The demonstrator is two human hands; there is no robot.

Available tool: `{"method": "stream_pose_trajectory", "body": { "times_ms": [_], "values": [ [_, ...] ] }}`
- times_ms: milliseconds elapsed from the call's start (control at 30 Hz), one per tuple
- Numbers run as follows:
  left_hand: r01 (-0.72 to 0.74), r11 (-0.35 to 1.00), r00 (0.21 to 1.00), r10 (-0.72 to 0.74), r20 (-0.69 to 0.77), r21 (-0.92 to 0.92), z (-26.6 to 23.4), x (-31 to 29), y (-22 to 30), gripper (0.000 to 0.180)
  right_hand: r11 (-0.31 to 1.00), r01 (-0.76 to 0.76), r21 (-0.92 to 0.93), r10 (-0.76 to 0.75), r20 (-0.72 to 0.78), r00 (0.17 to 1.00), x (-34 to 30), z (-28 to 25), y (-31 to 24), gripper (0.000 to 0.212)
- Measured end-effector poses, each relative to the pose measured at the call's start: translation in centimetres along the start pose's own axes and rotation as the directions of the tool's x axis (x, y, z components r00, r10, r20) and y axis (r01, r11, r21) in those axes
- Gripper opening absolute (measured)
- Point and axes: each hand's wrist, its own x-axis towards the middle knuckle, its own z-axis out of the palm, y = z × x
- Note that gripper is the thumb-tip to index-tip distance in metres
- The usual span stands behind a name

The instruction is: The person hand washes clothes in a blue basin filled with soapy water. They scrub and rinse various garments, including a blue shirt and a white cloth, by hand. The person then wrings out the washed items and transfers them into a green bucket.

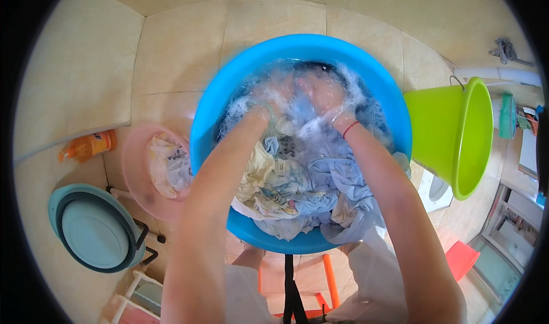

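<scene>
Both my hands are down in foamy water inside a large blue basin (214, 118). My left hand (273, 95) is blurred by motion and splashing. Close beside it, my right hand (325, 92) is partly covered by suds, and a red string bracelet (349, 130) circles that wrist. Light blue cloth (307, 110) lies wet between and below the hands; whether either one grips it is hidden by the foam. Nearer me, a heap of soaked clothes holds a pale blue garment (337, 172) and a cream garment (257, 172). Something dark (320, 67) shows under the water at the far side.
Left of the basin stand a pink tub (134, 170) with white cloth, an orange bottle (88, 146) and a teal folding basin (94, 232). On the right, a lime-green bucket (437, 124) lies tilted. An orange-red stool (330, 278) is below, between my legs.
</scene>
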Motion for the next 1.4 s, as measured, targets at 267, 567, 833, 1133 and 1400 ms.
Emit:
{"method": "stream_pose_trajectory", "body": {
  "times_ms": [267, 567, 833, 1133, 1400],
  "values": [
    [0.182, 0.872, 0.976, -0.103, 0.194, -0.454, -9.4, -3.6, 0.0, 0.032, 0.870, 0.112, 0.480, -0.118, -0.019, 0.993, -5.6, -8.4, -0.1, 0.029],
    [0.061, 0.633, 0.997, 0.000, 0.079, -0.771, -19.1, -5.2, 6.2, 0.026, 0.811, 0.239, 0.533, -0.162, -0.188, 0.969, -11.8, -19.8, -3.1, 0.015],
    [-0.169, 0.726, 0.951, -0.057, -0.303, -0.667, -15.2, -5.9, 9.2, 0.050, 0.173, -0.205, 0.963, 0.391, 0.124, 0.912, -11.7, -21.9, -6.7, 0.022],
    [0.166, -0.319, 0.872, -0.394, 0.290, -0.933, -10.7, -5.2, 9.8, 0.047, 0.437, -0.025, 0.899, 0.346, -0.143, 0.927, -13.2, -15.3, -5.9, 0.028],
    [0.251, -0.563, 0.592, -0.555, 0.584, -0.788, -4.6, -5.7, 16.4, 0.046, 0.967, 0.230, 0.110, -0.174, -0.373, 0.912, -8.8, -9.7, -6.8, 0.016]
  ]
}}
